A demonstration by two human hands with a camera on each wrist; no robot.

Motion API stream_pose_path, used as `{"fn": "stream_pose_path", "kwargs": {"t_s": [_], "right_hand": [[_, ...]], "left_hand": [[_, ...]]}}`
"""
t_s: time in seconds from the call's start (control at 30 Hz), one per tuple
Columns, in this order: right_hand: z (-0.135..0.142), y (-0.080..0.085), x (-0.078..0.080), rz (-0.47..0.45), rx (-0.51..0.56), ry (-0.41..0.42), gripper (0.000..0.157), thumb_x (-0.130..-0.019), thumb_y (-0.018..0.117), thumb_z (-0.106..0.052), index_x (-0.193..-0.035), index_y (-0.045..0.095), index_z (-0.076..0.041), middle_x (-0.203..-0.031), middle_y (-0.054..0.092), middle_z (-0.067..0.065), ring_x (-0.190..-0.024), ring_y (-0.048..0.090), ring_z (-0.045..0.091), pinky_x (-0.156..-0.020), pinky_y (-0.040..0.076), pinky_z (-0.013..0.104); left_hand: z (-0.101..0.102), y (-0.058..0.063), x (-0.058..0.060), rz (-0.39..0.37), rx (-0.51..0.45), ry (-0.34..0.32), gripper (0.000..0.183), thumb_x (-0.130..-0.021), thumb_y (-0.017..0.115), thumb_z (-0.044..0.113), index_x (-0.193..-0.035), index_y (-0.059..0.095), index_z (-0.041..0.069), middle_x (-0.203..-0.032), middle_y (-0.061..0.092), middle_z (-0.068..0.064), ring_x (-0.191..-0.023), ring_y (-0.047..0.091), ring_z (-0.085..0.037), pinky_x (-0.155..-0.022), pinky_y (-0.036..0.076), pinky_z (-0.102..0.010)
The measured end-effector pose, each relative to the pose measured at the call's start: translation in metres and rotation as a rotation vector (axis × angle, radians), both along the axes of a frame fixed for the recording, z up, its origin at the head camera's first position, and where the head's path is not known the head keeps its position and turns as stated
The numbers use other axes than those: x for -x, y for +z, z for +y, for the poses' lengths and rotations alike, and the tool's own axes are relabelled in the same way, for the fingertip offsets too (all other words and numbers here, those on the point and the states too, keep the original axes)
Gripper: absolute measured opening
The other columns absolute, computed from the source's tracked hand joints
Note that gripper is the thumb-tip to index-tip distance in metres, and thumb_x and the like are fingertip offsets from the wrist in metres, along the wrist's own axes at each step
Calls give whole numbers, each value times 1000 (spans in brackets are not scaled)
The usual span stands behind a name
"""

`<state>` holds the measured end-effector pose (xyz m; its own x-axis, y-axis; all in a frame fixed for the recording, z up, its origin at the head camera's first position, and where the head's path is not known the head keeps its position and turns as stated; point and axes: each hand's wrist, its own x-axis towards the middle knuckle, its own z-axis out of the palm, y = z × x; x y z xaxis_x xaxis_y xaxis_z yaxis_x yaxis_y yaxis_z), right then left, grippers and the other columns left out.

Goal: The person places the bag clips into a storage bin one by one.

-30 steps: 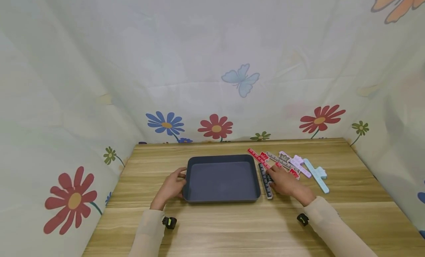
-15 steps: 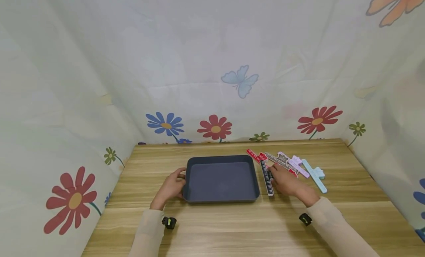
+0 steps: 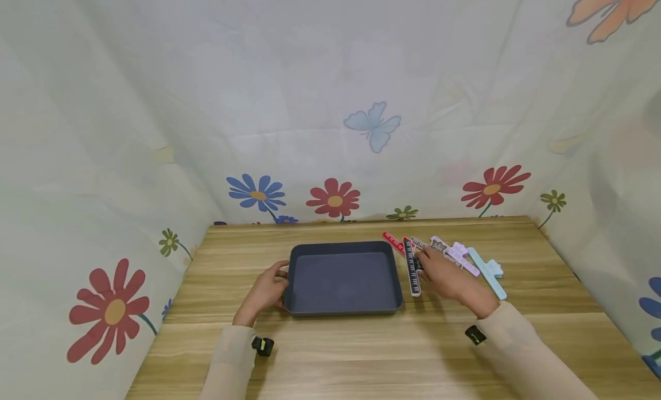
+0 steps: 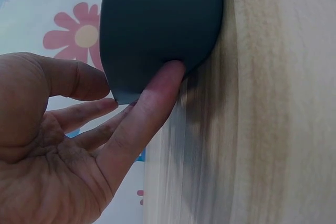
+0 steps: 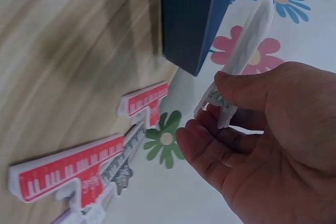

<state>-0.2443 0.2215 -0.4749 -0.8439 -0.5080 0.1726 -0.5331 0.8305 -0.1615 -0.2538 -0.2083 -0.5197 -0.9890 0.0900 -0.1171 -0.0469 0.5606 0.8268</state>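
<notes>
My left hand (image 3: 267, 288) rests against the left end of a dark grey tray (image 3: 293, 279). In the left wrist view one straight finger presses low on the tray's outer wall (image 4: 157, 19), and other fingertips lie at the rim. My right hand (image 3: 441, 274) pinches a black clip (image 3: 411, 271) with a white piano-key print, just right of the tray. Its white underside (image 5: 244, 45) shows in the right wrist view, raised off the table between thumb and fingers. Near that hand lie two red clips (image 5: 68, 166) (image 5: 144, 100) and a grey clip (image 5: 131, 145).
A lilac clip (image 3: 463, 259) and a light blue clip (image 3: 488, 274) lie to the right of the pile on the wood-grain table (image 3: 351, 354). White flower-printed cloth (image 3: 310, 101) stands around the back and sides.
The black clip has come up off the table in my right hand and shifted slightly back toward the red clip. My left hand and the tray have stayed in place.
</notes>
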Motion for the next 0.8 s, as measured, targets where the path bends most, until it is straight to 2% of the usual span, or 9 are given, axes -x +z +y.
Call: {"fn": "stream_pose_path", "kwargs": {"t_s": [0.17, 0.43, 0.8], "right_hand": [[-7, 11, -1, -14, -5, -6, 41, -95, 62, -13, -129, 53, 9, -118, 57, 23, -107, 58, 33, -90, 51, 48], [-19, 21, 1, 20, -2, 15, 40, -95, 62, -13, -127, 54, 9, -112, 56, 20, -101, 56, 29, -86, 51, 46], [-41, 37, 3, 4, -41, 19, 46, -100, 56, -20, -136, 48, 7, -130, 54, 23, -121, 53, 37, -102, 47, 50]], "left_hand": [[0, 1, 0, -3, 8, 4, 57, -91, 50, 3, -147, 43, 9, -126, 59, -25, -78, 66, -24, -48, 58, -34], [1, 0, -1, -6, 14, 7, 56, -91, 51, 3, -146, 44, 10, -125, 61, -24, -79, 66, -24, -48, 58, -34], [1, -1, 0, 0, 20, 5, 56, -92, 51, 4, -147, 43, 10, -126, 60, -24, -83, 66, -23, -48, 58, -34]]}}
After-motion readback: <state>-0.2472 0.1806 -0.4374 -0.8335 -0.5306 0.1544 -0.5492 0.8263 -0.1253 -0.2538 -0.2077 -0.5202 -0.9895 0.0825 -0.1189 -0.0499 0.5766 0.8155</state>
